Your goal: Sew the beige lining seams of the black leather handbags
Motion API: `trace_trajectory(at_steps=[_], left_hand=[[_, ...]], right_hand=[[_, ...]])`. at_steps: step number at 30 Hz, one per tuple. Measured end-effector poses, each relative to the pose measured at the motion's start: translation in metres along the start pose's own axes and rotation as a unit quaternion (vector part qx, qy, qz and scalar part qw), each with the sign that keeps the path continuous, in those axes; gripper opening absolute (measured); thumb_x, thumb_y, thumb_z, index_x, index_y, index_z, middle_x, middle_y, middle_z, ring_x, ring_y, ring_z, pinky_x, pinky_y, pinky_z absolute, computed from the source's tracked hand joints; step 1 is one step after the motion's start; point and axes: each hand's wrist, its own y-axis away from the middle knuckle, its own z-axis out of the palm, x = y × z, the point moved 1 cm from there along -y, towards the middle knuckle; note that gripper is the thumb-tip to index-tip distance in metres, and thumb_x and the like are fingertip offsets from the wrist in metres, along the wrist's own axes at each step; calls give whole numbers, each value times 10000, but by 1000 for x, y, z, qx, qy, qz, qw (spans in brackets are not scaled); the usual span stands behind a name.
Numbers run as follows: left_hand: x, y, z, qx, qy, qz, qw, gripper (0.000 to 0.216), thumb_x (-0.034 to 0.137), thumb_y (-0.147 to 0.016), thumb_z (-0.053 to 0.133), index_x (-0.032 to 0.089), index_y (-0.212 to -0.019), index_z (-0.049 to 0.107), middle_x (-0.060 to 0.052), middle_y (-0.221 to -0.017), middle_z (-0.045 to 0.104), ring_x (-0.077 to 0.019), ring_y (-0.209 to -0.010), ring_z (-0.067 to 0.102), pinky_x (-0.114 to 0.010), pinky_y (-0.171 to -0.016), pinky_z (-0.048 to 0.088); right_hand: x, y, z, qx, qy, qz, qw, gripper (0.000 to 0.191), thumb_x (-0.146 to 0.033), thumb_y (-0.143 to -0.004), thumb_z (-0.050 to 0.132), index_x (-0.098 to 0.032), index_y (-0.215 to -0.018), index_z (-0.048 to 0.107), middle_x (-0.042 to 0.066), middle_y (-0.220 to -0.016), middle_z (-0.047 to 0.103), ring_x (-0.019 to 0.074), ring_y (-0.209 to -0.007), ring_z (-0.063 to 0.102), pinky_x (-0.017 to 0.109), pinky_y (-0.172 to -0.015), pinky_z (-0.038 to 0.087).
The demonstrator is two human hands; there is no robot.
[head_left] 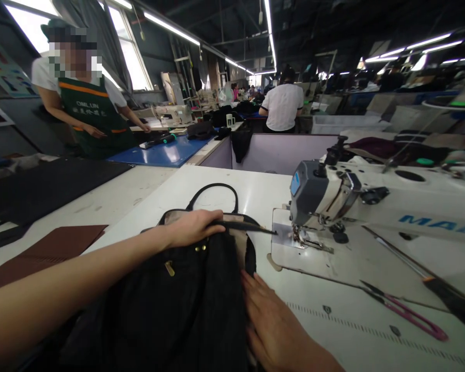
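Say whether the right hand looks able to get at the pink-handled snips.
Probably yes: the right hand lies against the black bag, and only white tabletop with ruler marks shows between it and the snips.

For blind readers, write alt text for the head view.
A person's left hand holds a dark strip at the opening of a black bag, the right hand against its side, beside a sewing machine. Pink-handled scissors lie nearby; an aproned co-worker stands beyond.
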Motion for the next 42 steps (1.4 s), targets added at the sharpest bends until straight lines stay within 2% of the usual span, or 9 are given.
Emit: trace_trajectory(at_steps=[4,11,16,21,23,28,34,38,42], left_hand=[[-21,-21,-15,64,13,-15,998,261,432,-886,474,193,-794,526,-38,-809,520,-209,-783,513,-324,-758,396],[-25,-29,52,73,220,-6,973,370,423,-926,323,132,-965,549,-92,-919,606,-202,-848,581,-329,-794,482],[-12,-16,32,34,265,-9,964,392,470,-912,344,131,-963,532,-52,-805,606,-167,-710,579,-269,-647,477],[-3,-41,17,89,96,-51,990,430,591,-842,509,179,-718,501,-5,-667,498,-187,-676,513,-313,-676,432],[-4,-57,27,114,33,-58,991,343,507,-853,535,183,-741,513,-23,-694,504,-219,-710,522,-365,-723,437],[-9,-79,63,133,17,14,991,298,187,-852,457,116,-1140,485,-177,-1188,506,-290,-1109,475,-455,-973,400],[-2,-85,60,-8,75,137,988,576,-29,-657,374,167,-1164,565,-57,-1188,592,-187,-1148,499,-335,-1046,380],[6,-92,58,-62,86,111,988,405,136,-741,542,220,-1130,616,-33,-1071,626,-236,-1086,520,-404,-1000,393],[13,-98,72,-26,56,41,997,416,450,-681,751,188,-982,632,-54,-925,588,-296,-1041,475,-500,-964,337]], right_hand=[[-6,-2,6,65,-41,-6,997,494,-106,-829,405,-35,-1302,529,200,-1402,440,284,-1370,306,499,-1147,261],[5,7,5,168,-99,57,979,473,-44,-856,353,-141,-1304,471,154,-1340,462,240,-1157,525,402,-977,505],[23,-7,0,246,-58,93,963,543,10,-773,351,-127,-1296,404,184,-1431,320,254,-1169,515,410,-919,543],[20,-26,4,216,47,69,973,427,59,-707,386,-131,-979,653,123,-1009,628,267,-905,590,431,-780,578],[13,-28,8,241,40,65,968,310,33,-761,430,-153,-816,672,107,-906,650,285,-882,582,471,-777,572],[0,-19,18,281,-76,17,957,417,-4,-837,353,-147,-1059,676,120,-1159,626,236,-1227,484,417,-1038,467],[-7,-3,21,277,-99,48,955,450,17,-813,364,-140,-1096,677,123,-1097,647,249,-1135,549,451,-1044,451],[-16,4,15,247,-151,53,956,452,10,-821,353,-121,-1132,653,155,-1191,582,252,-1146,536,403,-1004,488],[-20,12,17,240,-155,55,957,395,3,-843,379,-136,-1070,671,137,-1123,599,251,-1115,538,366,-942,530]])
